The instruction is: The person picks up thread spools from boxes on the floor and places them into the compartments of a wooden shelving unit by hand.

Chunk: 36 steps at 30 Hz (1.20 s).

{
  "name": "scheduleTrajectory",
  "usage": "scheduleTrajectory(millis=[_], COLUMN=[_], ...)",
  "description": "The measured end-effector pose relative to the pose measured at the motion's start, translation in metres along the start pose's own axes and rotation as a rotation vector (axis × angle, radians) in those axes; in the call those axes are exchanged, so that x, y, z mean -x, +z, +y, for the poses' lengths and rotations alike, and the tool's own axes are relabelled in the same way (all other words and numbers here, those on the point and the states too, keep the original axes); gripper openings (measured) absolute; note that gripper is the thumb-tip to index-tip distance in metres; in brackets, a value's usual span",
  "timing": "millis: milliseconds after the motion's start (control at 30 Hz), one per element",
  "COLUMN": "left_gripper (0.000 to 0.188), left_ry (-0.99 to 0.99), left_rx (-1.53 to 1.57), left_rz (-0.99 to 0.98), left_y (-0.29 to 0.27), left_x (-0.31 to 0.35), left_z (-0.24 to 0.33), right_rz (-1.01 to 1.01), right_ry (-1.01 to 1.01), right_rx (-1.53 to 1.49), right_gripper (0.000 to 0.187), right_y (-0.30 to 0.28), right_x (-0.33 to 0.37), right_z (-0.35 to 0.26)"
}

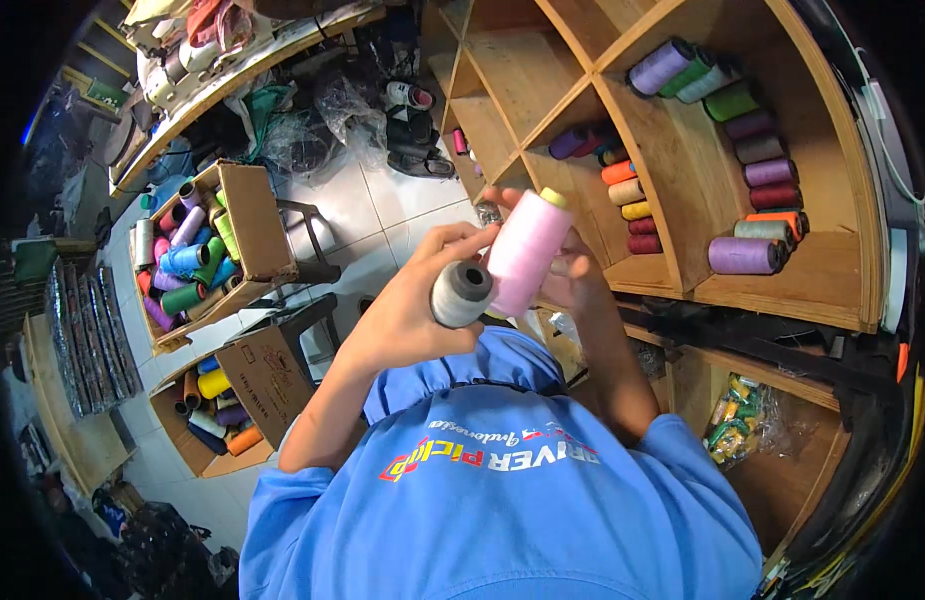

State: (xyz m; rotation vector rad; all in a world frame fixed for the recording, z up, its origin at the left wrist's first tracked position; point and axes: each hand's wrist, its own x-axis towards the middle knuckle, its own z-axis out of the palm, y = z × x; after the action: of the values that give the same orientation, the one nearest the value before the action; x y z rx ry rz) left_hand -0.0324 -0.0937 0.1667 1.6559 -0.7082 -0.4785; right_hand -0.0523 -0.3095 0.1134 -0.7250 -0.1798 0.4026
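While the left hand [407, 300] closes around a grey thread spool [460, 294], the right hand [572, 270] grips a pink thread cone [527, 250] just beside it, in front of the wooden shelf [672, 190] holding coloured spools [757, 175]. Cardboard boxes [252, 215] of spools sit on the floor at left.

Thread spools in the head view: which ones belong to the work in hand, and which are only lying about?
In hand:
- pink thread cone, held by right hand
- grey thread spool, held by left hand

Lying about:
- spools on wooden shelf
- two cardboard boxes of spools
- bagged small items
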Motion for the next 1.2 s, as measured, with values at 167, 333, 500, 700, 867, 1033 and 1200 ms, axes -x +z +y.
scheduleTrajectory(millis=[167, 333, 500, 700, 867, 1033, 1200], left_gripper=[0.083, 0.085, 0.087, 0.082, 0.077, 0.075, 0.078], left_ry=[-0.105, -0.139, -0.2, -0.329, -0.332, -0.349, -0.348], left_rx=[0.284, 0.241, 0.151, 0.448, 0.379, 0.315, 0.238], left_rz=[-0.08, -0.122, -0.11, 0.029, 0.172, 0.186, 0.205], left_y=[-0.003, -0.006, -0.004, 0.01, 0.017, 0.013, 0.015], left_x=[0.006, 0.011, 0.018, 0.021, 0.023, 0.024, 0.018], left_z=[-0.011, -0.02, -0.032, -0.036, -0.046, -0.053, -0.05], right_rz=[-0.004, 0.046, 0.107, 0.204, 0.269, 0.372, 0.463], right_ry=[-0.013, 0.088, 0.101, 0.144, 0.113, 0.057, 0.071], right_rx=[0.152, 0.212, 0.348, 0.348, 0.431, 0.535, 0.692], right_gripper=[0.086, 0.078, 0.068, 0.067, 0.075, 0.075, 0.073], right_y=[0.0, 0.013, 0.012, 0.001, 0.005, 0.01, 0.012], right_x=[-0.003, 0.0, 0.001, -0.002, -0.009, -0.009, -0.004], right_z=[-0.003, -0.004, 0.001, 0.02, 0.015, 0.019, 0.016])
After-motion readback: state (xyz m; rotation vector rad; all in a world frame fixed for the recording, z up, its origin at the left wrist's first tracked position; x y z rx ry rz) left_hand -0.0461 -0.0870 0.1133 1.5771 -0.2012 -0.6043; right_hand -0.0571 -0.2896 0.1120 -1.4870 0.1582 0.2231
